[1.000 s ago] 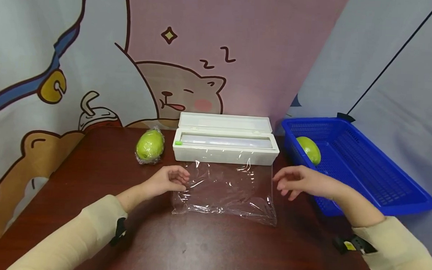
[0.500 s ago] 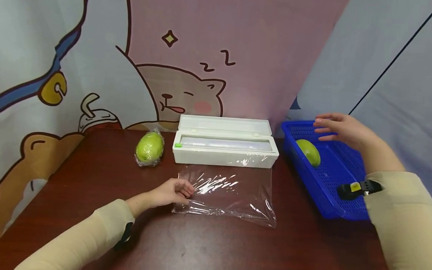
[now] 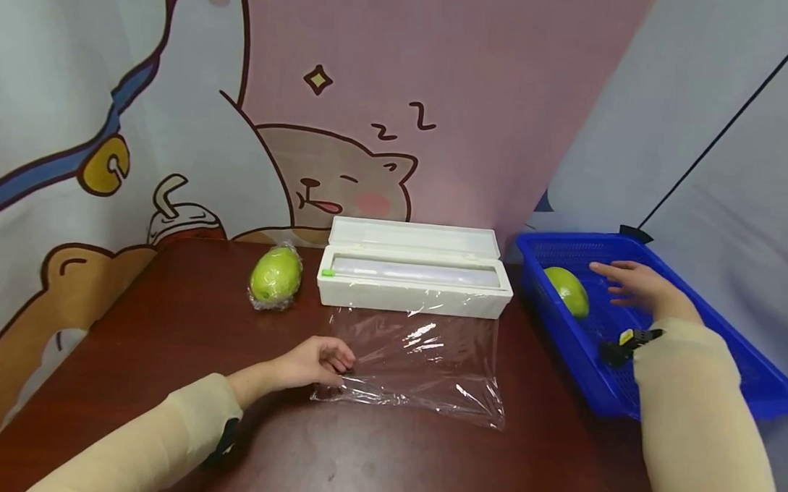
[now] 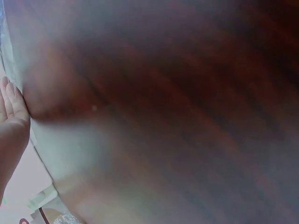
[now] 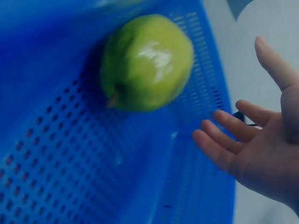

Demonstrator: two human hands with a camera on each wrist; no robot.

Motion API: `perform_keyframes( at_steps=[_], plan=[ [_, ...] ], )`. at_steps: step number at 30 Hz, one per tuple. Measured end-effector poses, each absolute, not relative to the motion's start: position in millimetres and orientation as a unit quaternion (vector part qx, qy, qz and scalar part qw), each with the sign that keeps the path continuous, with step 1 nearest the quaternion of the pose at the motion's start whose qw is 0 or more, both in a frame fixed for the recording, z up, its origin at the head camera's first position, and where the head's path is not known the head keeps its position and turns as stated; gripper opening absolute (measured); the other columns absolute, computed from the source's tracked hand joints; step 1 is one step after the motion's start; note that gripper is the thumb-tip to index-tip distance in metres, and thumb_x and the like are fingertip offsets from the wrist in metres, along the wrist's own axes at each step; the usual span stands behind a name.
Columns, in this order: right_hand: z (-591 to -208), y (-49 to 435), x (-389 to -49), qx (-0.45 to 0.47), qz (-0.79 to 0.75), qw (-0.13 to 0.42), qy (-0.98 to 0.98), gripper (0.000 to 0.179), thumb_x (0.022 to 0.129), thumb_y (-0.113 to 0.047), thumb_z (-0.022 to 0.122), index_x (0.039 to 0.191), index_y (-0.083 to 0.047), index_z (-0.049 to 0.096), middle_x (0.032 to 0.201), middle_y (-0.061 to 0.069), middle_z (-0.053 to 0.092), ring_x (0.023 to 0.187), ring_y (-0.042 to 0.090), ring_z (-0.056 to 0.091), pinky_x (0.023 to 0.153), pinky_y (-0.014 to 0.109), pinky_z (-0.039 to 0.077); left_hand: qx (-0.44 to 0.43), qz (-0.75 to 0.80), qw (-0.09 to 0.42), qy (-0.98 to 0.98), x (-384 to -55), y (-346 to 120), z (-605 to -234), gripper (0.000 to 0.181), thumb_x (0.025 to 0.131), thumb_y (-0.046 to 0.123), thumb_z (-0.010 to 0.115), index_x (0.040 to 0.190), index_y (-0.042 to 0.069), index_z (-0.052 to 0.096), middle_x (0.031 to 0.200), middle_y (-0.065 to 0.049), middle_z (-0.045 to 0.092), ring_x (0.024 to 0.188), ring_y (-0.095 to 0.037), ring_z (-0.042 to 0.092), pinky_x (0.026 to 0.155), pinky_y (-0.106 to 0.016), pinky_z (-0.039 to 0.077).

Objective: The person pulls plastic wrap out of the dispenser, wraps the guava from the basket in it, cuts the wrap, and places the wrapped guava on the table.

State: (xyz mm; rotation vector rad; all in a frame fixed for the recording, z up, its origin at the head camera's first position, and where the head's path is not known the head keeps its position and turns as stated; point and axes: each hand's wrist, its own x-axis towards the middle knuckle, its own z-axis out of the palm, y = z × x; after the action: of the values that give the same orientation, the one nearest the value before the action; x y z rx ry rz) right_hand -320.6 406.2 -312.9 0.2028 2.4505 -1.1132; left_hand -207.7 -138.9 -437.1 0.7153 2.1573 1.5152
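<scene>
Over the blue basket (image 3: 594,372), my right hand (image 3: 637,283) hangs with its fingers spread, a little apart from a smooth green fruit (image 5: 147,63). The fruit has a short brown stem and lies against the basket's left wall. My left hand (image 3: 314,363) rests at the left edge of a sheet of clear cling film (image 3: 422,363), its fingers loosely bent; whether the thumb touches the film I cannot tell. The film comes out of a white dispenser box (image 3: 414,297) with its lid up and lies over the table. In the left wrist view, the fingers (image 4: 14,100) look straight.
A second green fruit (image 3: 275,276), wrapped in cling film, stands on the dark wooden table (image 3: 189,326) left of the box. A small green slider (image 3: 328,273) sits on the box's left end. Behind the table hangs a cartoon curtain (image 3: 489,133).
My right hand has moved from the film's right edge to over the basket, lowering toward the fruit lately. My left hand has come slightly nearer along the film's left edge.
</scene>
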Motion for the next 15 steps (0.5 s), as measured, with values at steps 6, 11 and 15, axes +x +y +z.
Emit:
perform_keyframes(
  at_steps=[6,11,15],
  plan=[
    [-330.6,418.6,-319.1,0.09,-0.396,0.28,0.87,0.105,0.092,-0.061,0.036,0.137,0.009,-0.028,0.145,0.04,-0.011,0.135,0.056,0.006,0.109,0.056,0.026,0.265,0.537,0.202,0.775,-208.2,-135.9,-438.0,0.034,0.072,-0.004,0.07,0.103,-0.011,0.058,0.1,-0.028,0.063,0.09,-0.026,0.063,0.077,-0.02,0.052],
    [-335.5,424.4,-323.5,0.079,-0.391,0.317,0.86,0.101,0.093,-0.058,0.034,0.138,0.01,-0.025,0.145,0.04,-0.009,0.135,0.054,0.006,0.109,0.054,0.03,0.264,0.538,0.2,0.775,-207.1,-138.4,-438.3,0.034,0.072,-0.004,0.07,0.103,-0.012,0.058,0.099,-0.027,0.063,0.088,-0.021,0.062,0.077,-0.021,0.052],
    [-340.3,423.4,-325.4,0.081,-0.383,0.332,0.858,0.102,0.093,-0.059,0.033,0.137,0.012,-0.026,0.145,0.042,-0.006,0.135,0.055,0.009,0.107,0.053,0.033,0.264,0.535,0.199,0.777,-206.3,-140.9,-440.5,0.033,0.072,-0.003,0.071,0.102,-0.011,0.059,0.098,-0.025,0.064,0.087,-0.015,0.062,0.077,-0.021,0.052]
  ],
)
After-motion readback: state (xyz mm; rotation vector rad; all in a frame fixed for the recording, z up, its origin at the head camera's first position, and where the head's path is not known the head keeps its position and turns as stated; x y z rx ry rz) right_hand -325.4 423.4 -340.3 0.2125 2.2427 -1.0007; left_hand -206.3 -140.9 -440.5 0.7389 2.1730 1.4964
